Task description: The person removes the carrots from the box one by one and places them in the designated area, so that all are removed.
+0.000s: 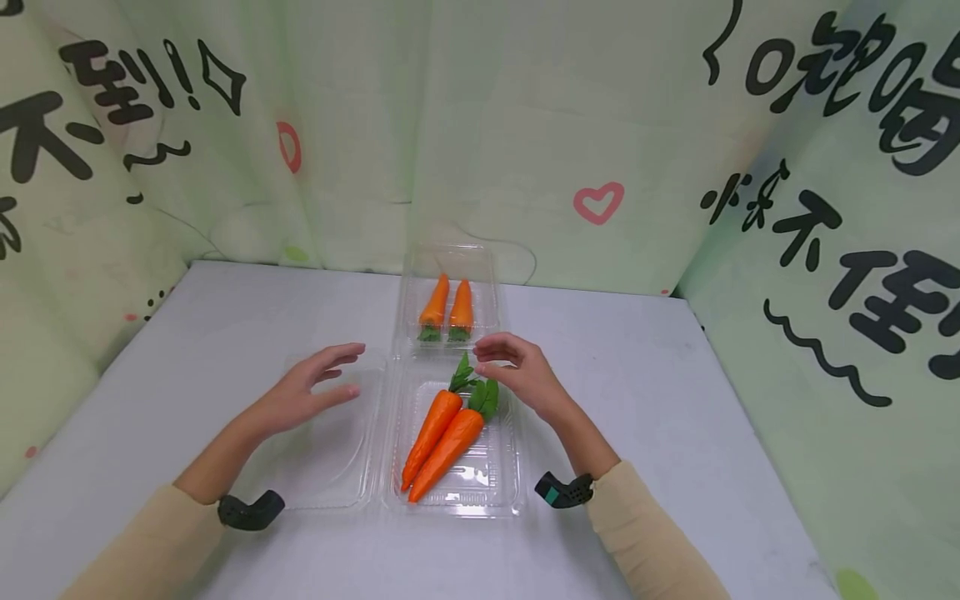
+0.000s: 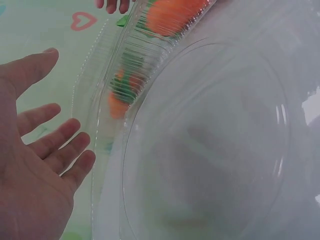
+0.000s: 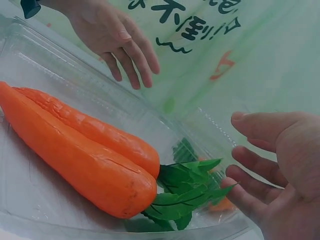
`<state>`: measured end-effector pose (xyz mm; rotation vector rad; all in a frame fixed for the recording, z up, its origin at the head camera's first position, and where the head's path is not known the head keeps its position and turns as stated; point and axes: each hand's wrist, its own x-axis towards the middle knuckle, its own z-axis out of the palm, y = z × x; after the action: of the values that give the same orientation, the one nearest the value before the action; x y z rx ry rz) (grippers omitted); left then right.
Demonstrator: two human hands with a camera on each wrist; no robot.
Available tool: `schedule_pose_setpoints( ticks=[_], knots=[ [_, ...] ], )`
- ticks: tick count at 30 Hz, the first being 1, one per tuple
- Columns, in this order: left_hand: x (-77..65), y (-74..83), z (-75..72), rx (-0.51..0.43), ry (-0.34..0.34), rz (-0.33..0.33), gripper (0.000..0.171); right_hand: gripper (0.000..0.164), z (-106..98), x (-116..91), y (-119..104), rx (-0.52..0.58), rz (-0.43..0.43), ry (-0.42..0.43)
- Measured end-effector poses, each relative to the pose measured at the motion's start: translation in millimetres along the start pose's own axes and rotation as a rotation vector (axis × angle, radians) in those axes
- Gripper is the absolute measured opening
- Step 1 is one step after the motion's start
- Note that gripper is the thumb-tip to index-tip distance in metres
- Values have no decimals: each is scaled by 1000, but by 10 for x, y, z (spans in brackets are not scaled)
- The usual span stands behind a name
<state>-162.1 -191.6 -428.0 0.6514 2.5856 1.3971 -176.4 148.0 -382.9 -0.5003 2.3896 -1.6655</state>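
Note:
Two large orange carrots with green leafy tops lie side by side, slanted, in a clear plastic box. Its transparent lid is spread out flat to the left. Over that lid hovers my left hand, fingers extended, thumb apart and palm empty. My right hand is held at the far right corner of the box, close by the leaves, its fingers loosely bent with nothing between them. In the right wrist view its fingertips come right up to the leaf tips.
Behind the box stands a second clear container holding two smaller carrots, leaves toward me. A white table carries everything. Pale green curtains with black lettering and hearts enclose the back and sides.

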Motion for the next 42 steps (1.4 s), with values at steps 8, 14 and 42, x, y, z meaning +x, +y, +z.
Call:
schedule_pose_setpoints(
  ticks=[8, 14, 42],
  knots=[
    [31, 46, 46, 11, 16, -36, 63, 39, 30, 7, -8, -19, -14, -23],
    [62, 67, 76, 37, 23, -46, 63, 38, 43, 51, 94, -12, -14, -30],
    [239, 141, 223, 65, 11, -114, 66, 34, 90, 170, 310, 7, -35, -81]
  ],
)
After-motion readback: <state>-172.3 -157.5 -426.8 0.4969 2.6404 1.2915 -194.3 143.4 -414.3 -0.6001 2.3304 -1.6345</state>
